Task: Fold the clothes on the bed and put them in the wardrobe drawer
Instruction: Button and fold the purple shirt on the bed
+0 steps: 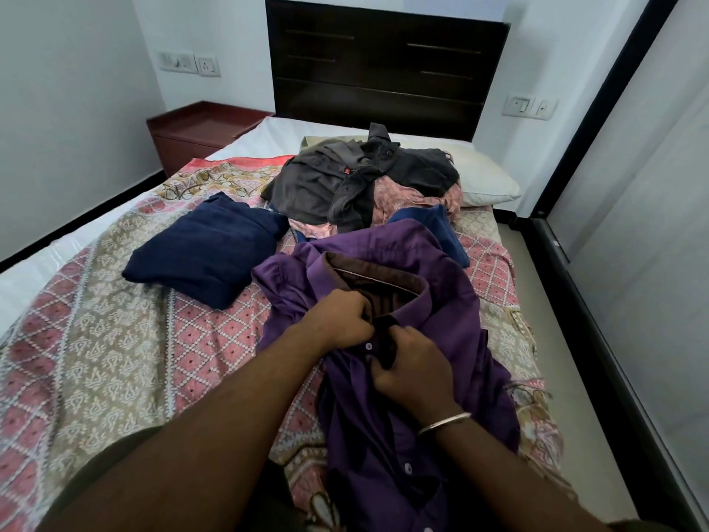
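A purple button shirt [441, 301] with a brown inner collar lies front-up on the patterned bedspread [115, 359] close to me. My left hand [337, 320] grips the placket just below the collar. My right hand [414, 372], a metal bangle on its wrist, pinches the opposite placket edge beside a white button. A folded navy garment [207, 247] lies to the left. Behind the shirt is a heap of unfolded clothes: a dark grey shirt [345, 178] on top, pink fabric [403, 197] and a blue piece [433, 220] under it.
A white pillow [487, 174] lies at the head of the bed under the dark headboard [383, 63]. A reddish bedside table [192, 132] stands at the far left. A wardrobe with frosted sliding doors [633, 224] runs along the right, across a narrow strip of floor.
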Demonstrator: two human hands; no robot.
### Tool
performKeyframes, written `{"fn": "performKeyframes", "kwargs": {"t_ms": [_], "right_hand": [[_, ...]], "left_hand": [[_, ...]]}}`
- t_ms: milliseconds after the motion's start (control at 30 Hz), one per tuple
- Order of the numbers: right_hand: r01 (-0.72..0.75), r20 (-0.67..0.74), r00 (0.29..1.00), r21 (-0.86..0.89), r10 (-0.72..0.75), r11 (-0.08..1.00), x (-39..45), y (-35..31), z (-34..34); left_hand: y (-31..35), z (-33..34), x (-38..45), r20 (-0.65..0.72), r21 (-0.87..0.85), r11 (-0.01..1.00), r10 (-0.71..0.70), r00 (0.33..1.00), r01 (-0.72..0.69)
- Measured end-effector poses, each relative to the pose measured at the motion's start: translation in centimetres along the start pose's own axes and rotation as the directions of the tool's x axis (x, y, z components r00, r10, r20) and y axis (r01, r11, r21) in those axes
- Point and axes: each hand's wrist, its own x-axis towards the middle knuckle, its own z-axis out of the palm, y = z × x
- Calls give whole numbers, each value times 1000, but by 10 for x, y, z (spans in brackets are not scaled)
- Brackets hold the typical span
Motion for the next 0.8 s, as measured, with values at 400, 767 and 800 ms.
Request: {"fn": "performKeyframes", "kwargs": {"t_ms": [400, 767, 800], "right_hand": [[-29, -190, 979, 219, 72, 975, -14, 18, 22], [-239, -175, 893, 595, 414, 768, 4, 1, 3], [-229, -192, 883, 622, 429, 749, 6, -2, 4]], "left_hand": [[0, 18, -6, 35, 27, 993, -118, 992, 117], [9, 8, -15, -22, -221, 967, -133, 991, 125], [11, 7, -16, -14, -275, 952, -146, 989, 137]]}}
